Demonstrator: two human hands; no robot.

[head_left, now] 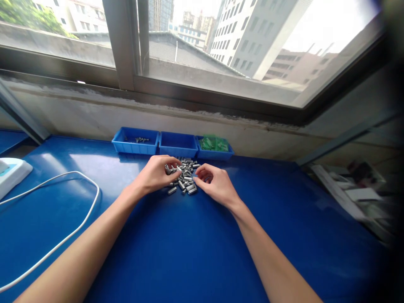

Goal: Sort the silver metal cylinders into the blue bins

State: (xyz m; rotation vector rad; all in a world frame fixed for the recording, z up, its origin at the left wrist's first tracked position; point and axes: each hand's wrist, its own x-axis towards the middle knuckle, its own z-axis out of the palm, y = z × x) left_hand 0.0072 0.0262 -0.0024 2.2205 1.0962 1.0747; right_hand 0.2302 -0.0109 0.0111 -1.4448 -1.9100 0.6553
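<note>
A loose pile of small silvery metal pieces (181,184), many shaped like short rods, lies on the blue tabletop (189,244). At the pile's left side, my left hand (160,172) curls its fingers, and a small metal piece (179,168) shows between thumb and fingertips. My right hand (214,183) rests at the right side of the pile, fingers bent and a gap between thumb and forefinger. I see nothing held in it. The palms and some of the pieces beneath the fingers are hidden.
Behind the pile stand three blue bins: the left bin (135,147) has a few small metal parts, the middle bin (178,151) shows a bare floor, the right bin (217,155) contains green packets (214,143). A white cable (94,198) loops at left near a white power strip (14,172).
</note>
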